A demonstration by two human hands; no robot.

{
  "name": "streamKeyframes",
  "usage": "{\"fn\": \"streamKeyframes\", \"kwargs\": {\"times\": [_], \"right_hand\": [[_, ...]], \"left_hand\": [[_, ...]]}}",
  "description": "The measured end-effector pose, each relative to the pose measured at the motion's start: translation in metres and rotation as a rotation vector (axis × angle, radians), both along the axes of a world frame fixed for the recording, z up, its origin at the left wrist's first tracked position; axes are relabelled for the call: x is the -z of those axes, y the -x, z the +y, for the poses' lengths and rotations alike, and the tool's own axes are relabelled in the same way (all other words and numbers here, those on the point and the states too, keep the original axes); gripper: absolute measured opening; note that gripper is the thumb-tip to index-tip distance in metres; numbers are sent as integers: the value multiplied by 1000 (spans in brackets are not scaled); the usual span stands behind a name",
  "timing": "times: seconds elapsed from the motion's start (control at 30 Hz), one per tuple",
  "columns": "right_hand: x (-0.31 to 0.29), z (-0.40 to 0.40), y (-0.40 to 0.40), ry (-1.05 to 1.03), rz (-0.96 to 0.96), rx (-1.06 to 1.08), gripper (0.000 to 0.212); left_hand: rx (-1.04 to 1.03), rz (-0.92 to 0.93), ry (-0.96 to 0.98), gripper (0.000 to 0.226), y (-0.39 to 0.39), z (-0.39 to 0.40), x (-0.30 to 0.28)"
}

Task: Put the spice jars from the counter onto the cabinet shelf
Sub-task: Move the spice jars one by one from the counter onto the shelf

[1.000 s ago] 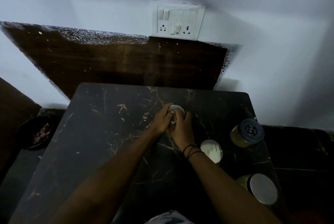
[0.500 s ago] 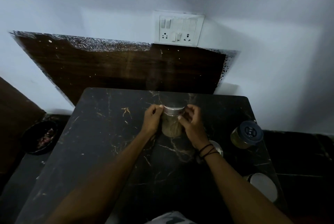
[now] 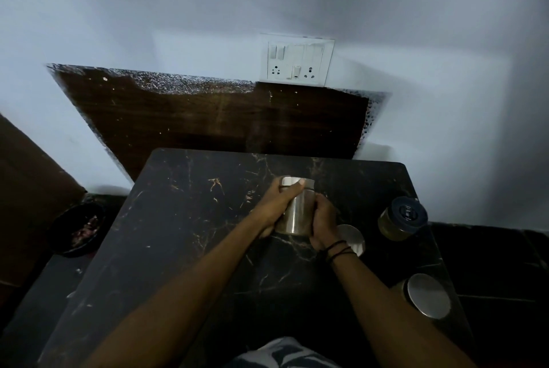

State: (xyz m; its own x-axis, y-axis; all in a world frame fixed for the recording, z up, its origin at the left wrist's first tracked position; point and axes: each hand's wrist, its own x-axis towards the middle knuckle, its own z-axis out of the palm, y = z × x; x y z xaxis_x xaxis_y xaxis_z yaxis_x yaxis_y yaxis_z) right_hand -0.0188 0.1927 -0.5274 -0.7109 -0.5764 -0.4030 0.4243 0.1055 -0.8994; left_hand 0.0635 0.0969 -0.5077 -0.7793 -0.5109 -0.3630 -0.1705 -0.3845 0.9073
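Mid-bench [image 3: 184,248], both hands clamped round one upright steel-bodied, silver-lidded spice jar [image 3: 297,213]: left hand [image 3: 274,208] over lid, right hand [image 3: 322,223] lower, probably steadying for lifting; no cabinet shelf visible

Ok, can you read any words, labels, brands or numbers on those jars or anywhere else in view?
Dark-lidded jar, lid print: something pale is there, too small and blurred to read.
Jar held by the left hand and right hand: no label visible.
Switchboard: no text visible.
Nothing else legible.
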Motion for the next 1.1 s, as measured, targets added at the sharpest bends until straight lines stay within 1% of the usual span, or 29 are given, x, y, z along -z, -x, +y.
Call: {"fn": "streamKeyframes", "kwargs": {"times": [0.07, 0.13, 0.27, 0.37, 0.47, 0.53, 0.6, 0.7, 0.8, 0.83, 0.93, 1.0, 1.1], "right_hand": [[0, 6, -4, 48, -81, -26, 43], [0, 12, -6, 110, -150, -94, 50], [-4, 20, -5, 197, -157, -136, 49], [-6, 23, -4, 204, -141, -139, 54], [-7, 24, -5, 184, -140, -137, 57], [-7, 25, -7, 159, -119, -115, 55], [-5, 26, -6, 144, -95, -80, 52], [-7, 25, -8, 123, -69, -60, 48], [-9, 24, -10, 108, -55, -50, 48], [-11, 25, -11, 112, -53, -50, 48], [-18, 25, -14, 142, -67, -118, 52], [-23, 26, -15, 192, -66, -157, 51], [-39, 22, -12, 255, 21, -126, 47]], "left_hand": [[24, -17, 9, 57, -2, 2, -1], [45, -10, -77, 53, -7, 1, -3], [25, 53, -266, 47, -17, -1, -3], [-9, 93, -312, 43, -20, 1, -1], [-26, 135, -311, 42, -24, 2, 7], [-35, 158, -274, 42, -25, 2, 10], [-31, 171, -250, 46, -27, 2, 12], [-40, 173, -266, 53, -29, 0, 12], [-66, 175, -278, 45, -31, 2, 8], [-77, 178, -277, 46, -32, 2, 6], [-89, 188, -252, 57, -33, 4, -3], [-93, 210, -234, 54, -32, 6, -14], [-93, 261, -193, 48, -25, 5, -40]]}}
